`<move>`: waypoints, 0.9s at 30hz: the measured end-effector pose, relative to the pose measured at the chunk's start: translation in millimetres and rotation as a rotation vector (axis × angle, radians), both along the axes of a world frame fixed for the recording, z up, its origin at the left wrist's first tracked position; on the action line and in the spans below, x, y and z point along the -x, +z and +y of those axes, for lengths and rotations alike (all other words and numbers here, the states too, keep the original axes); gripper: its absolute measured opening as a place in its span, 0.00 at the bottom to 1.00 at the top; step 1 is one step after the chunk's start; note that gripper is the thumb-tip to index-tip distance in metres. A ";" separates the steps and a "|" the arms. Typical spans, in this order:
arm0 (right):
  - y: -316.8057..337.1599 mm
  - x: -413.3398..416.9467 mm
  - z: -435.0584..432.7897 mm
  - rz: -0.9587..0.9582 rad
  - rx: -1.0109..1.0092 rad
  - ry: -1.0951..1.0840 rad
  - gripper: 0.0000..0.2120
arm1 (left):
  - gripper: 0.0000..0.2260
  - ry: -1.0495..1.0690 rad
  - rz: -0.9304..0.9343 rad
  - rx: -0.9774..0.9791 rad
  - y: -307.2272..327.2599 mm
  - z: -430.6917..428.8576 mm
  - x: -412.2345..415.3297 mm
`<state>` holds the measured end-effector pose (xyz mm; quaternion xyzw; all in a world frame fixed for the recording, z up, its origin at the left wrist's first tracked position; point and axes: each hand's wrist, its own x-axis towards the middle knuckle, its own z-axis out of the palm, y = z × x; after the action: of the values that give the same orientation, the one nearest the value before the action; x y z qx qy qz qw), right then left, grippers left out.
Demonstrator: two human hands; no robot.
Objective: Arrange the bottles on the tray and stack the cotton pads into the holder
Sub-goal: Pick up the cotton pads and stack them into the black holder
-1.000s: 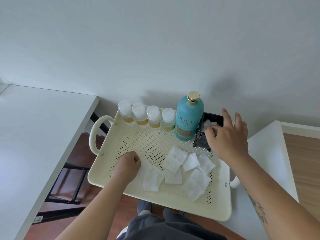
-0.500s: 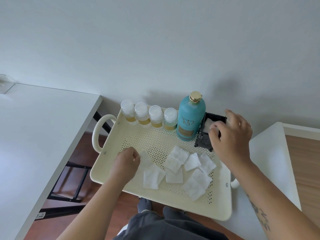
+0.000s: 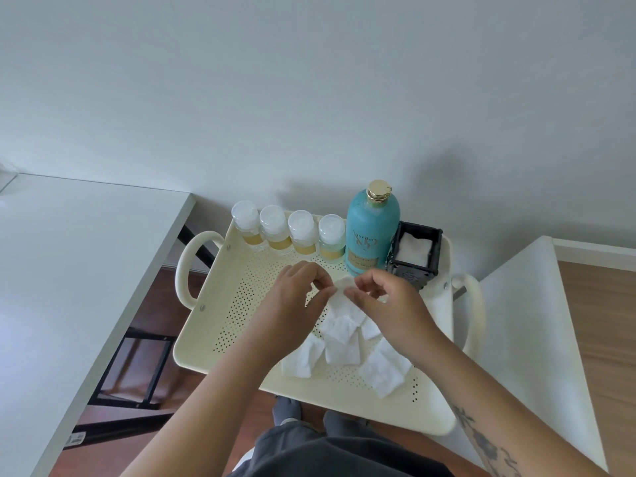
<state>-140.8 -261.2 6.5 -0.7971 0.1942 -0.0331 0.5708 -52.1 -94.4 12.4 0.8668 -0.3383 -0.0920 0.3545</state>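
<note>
Pinching one cotton pad (image 3: 340, 284) between left hand (image 3: 296, 297) and right hand (image 3: 385, 301); four small bottles (image 3: 289, 232), one teal bottle (image 3: 370, 232), tray's (image 3: 206, 339) left half open.

Tray (image 3: 220, 325) matt perforated cream plastic; cotton pads (image 3: 340, 346) soft, fibrous; teal bottle (image 3: 370, 232) matt, glossy gold cap

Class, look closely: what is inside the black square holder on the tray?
The black square holder contains white cotton pads; only the top one shows. How many lie beneath is hidden by its dark walls.
</note>
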 end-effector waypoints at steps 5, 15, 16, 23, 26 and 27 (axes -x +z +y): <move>8.8 1.3 -18.8 -0.076 -0.007 -0.116 0.04 | 0.06 0.064 0.061 0.024 -8.7 2.6 0.2; 12.1 -8.3 -74.3 -0.086 0.182 -0.552 0.08 | 0.05 0.178 0.198 -0.328 -55.5 38.2 -3.2; 10.2 -9.8 -76.7 -0.063 0.182 -0.560 0.09 | 0.07 0.176 0.207 -0.358 -59.7 41.3 -2.2; 0.6 -21.1 -80.8 0.082 0.326 -0.463 0.09 | 0.09 0.172 0.274 -0.477 -77.9 52.7 1.5; -2.7 -20.5 -79.7 0.069 0.450 -0.440 0.05 | 0.07 0.170 0.294 -0.497 -79.7 54.0 1.3; -2.7 -18.8 -79.2 0.042 0.482 -0.443 0.04 | 0.06 0.170 0.299 -0.500 -79.5 53.9 1.5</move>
<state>-122.0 -340.4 3.8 -0.8482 0.3613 -0.1850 0.3404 -53.6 -40.5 -67.1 0.9292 -0.1755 -0.2692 0.1826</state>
